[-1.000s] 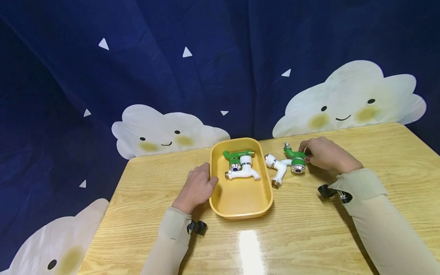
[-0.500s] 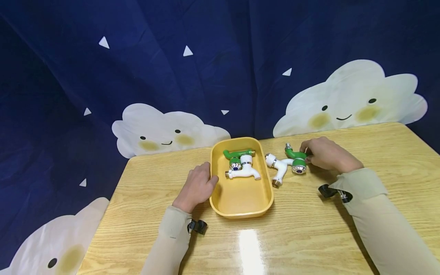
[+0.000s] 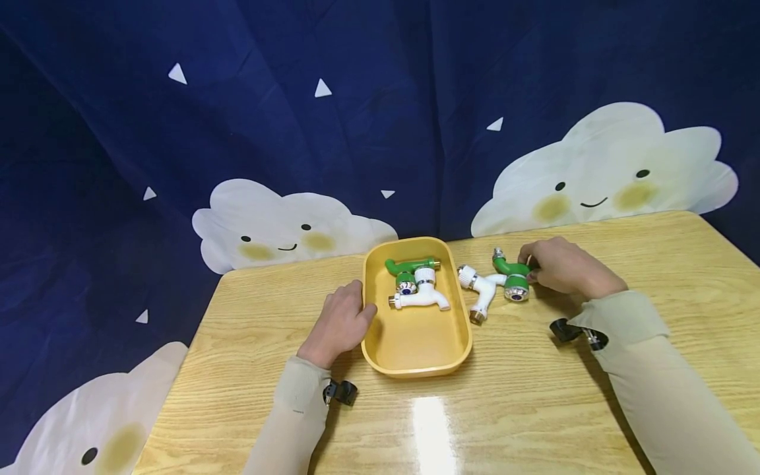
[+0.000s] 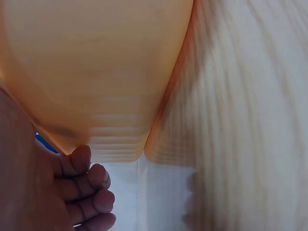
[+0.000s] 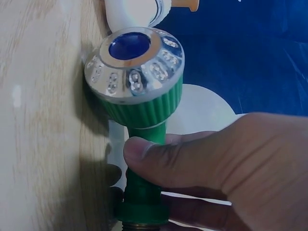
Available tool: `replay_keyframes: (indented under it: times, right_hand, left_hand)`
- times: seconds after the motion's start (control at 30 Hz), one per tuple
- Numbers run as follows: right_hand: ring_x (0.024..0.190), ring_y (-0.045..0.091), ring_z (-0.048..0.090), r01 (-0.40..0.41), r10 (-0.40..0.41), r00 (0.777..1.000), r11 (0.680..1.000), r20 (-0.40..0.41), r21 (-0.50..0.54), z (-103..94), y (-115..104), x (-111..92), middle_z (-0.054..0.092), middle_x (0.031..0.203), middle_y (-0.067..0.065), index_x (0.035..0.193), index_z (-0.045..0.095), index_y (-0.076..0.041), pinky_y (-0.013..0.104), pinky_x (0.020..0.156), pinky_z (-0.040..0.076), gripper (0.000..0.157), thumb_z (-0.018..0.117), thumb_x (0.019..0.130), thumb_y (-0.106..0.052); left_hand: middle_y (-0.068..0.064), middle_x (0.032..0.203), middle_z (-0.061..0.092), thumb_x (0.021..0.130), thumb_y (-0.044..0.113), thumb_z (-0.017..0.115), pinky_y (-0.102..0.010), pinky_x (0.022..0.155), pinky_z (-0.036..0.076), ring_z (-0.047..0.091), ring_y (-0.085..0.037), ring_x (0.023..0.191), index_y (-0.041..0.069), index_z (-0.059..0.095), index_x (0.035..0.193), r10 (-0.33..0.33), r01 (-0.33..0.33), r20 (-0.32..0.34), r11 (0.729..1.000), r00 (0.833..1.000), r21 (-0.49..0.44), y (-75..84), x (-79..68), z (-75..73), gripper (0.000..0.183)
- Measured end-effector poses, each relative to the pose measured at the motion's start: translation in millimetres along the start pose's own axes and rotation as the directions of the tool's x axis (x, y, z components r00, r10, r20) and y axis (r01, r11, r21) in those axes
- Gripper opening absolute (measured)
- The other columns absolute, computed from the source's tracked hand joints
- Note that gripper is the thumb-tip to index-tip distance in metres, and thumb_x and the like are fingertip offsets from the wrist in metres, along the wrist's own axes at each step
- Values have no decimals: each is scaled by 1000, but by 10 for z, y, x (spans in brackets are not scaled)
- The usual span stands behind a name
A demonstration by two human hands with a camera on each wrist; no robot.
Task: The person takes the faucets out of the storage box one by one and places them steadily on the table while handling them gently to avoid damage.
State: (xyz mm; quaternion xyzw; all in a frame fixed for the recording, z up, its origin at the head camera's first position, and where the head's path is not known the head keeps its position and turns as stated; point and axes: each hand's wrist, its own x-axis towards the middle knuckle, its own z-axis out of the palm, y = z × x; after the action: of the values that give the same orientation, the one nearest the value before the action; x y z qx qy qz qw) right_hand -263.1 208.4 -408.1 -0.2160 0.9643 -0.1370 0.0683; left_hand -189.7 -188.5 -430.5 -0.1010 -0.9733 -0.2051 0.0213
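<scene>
My left hand [image 3: 340, 323] holds the left rim of a yellow plastic tray [image 3: 417, 371], its thumb over the edge. In the left wrist view the fingers [image 4: 91, 185] curl beside the tray's outer wall [image 4: 110, 72]. Inside the tray lie a green tap [image 3: 410, 266] and a white tap [image 3: 423, 298], touching or nearly so. My right hand [image 3: 564, 265] grips another green tap [image 3: 514, 272] right of the tray. Its thumb presses the green neck, below a chrome-and-blue knob [image 5: 134, 62], in the right wrist view. Another white tap [image 3: 485, 289] lies between this tap and the tray.
A wooden table [image 3: 522, 409] carries everything. Behind it hangs a dark blue curtain [image 3: 356, 132] with printed clouds, close to the table's far edge. The tray's right wall stands beside the loose white tap.
Almost nothing differs. The right hand and its green tap have shifted very slightly to the right since a second ago; the left hand keeps its place on the tray.
</scene>
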Motion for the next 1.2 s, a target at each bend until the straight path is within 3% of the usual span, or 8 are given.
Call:
replay_keyframes:
  times: [1.2]
  right_hand:
    - [91, 27, 66, -11, 11, 999, 1000, -42, 3, 41, -12, 19, 76, 104, 14, 118, 73, -1, 54, 86, 54, 32, 67, 87, -1]
  left_hand:
    - [-6, 81, 52, 95, 25, 50, -37, 76, 38, 50, -24, 79, 10, 54, 94, 2, -2, -2, 1000, 1000, 1, 6, -10, 1, 15]
